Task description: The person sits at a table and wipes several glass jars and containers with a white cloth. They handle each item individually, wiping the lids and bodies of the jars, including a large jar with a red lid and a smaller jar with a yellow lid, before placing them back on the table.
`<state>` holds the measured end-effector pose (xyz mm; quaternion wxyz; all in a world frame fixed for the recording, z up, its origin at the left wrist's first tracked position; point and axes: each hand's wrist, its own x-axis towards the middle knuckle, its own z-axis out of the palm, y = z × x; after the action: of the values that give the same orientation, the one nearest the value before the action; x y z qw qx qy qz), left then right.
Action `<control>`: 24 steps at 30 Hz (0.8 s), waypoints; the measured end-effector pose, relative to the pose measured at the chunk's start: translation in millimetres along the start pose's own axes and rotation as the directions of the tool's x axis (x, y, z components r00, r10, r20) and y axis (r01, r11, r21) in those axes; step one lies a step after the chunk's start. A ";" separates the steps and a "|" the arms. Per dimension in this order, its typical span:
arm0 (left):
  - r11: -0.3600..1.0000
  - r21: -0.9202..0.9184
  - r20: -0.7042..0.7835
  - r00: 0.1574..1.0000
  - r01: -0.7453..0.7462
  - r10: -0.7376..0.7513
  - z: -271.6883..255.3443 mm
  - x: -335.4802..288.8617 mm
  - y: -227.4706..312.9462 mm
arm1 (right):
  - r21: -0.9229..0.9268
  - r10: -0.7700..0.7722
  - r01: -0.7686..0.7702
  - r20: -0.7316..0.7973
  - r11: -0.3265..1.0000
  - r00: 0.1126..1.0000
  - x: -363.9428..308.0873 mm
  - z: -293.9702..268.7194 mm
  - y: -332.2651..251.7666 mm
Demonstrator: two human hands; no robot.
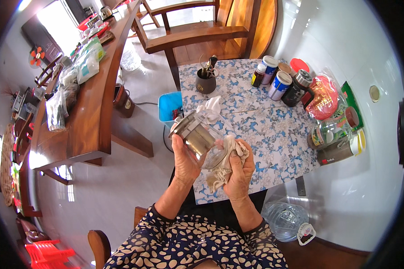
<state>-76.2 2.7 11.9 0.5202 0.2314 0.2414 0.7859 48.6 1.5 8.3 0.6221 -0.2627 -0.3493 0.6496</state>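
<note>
My left hand (184, 161) is wrapped round a clear glass pot with a shiny metal collar (197, 134), held tilted above the near left part of the table. The pot's exact kind is hard to make out. Bunched in my right hand (240, 172) is a beige cloth (224, 166), pressed close to the pot's clear side. Just beyond the pot, a white crumpled cloth or tissue (211, 105) rests at the table's left edge.
The blue-flowered table (269, 134) carries a dark pot of tools (206, 83) and several jars and bottles, including a black flask (297, 89). A blue bin (168, 105) stands left of it. A large clear water bottle (287, 222) sits at lower right, a long wooden table (87, 116) farther left.
</note>
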 end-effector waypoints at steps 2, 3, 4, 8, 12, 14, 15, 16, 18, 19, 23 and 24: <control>0.990 0.120 -0.110 0.991 -0.070 0.083 -14.3 7.2 -11.2 | 0.037 -0.010 0.010 -0.002 0.999 1.000 2.3 -1.0 0.1; 0.981 0.184 -0.056 0.995 -0.068 0.079 -13.6 9.4 -8.4 | -0.041 -0.056 0.056 -0.001 0.998 0.998 2.7 -4.9 0.6; 0.987 0.158 -0.056 0.998 -0.022 0.032 -10.5 9.0 -6.4 | -0.119 -0.101 0.100 0.002 0.988 0.995 2.8 -10.5 0.9; 0.989 -0.006 -0.032 0.988 0.149 -0.149 14.3 -0.2 11.9 | -0.498 -0.475 0.580 0.334 0.644 0.814 10.5 -13.1 -14.9; 0.985 -0.050 -0.059 0.984 0.163 -0.165 19.2 -9.4 14.4 | -0.476 -0.502 0.694 0.480 0.540 0.720 9.1 -7.0 -24.3; 0.982 0.129 -0.116 0.986 0.135 -0.120 7.9 -10.0 7.2 | -0.475 -0.361 0.573 0.467 0.668 0.807 8.4 -9.2 -34.6; 0.982 0.071 -0.060 0.983 0.177 -0.173 3.2 -6.0 7.4 | -0.479 -0.294 0.516 0.464 0.710 0.835 12.1 -13.0 -39.3; 0.986 0.037 -0.015 0.986 0.164 -0.163 3.2 -6.6 6.5 | -0.483 -0.226 0.457 0.462 0.747 0.858 16.2 -14.7 -43.8; 0.989 -0.035 0.077 0.987 0.143 -0.140 4.9 -7.9 4.6 | -0.478 -0.185 0.467 0.524 0.744 0.831 27.1 -10.4 -56.8; 0.983 -0.046 0.070 0.982 0.177 -0.174 2.8 -8.6 4.5 | -0.481 -0.155 0.473 0.562 0.738 0.813 31.5 -7.6 -63.3; 0.981 0.003 0.051 0.980 0.192 -0.192 9.6 -18.6 4.9 | -0.510 -0.134 0.515 0.608 0.689 0.782 48.2 1.5 -69.0; 0.982 -0.008 0.029 0.982 0.188 -0.188 7.0 -18.8 3.2 | -0.524 -0.135 0.525 0.610 0.670 0.781 49.2 2.8 -68.3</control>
<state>-67.6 -14.9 17.2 0.5966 0.2158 0.2505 0.7313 84.8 48.7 67.9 0.4764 -0.2101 -0.7569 0.3949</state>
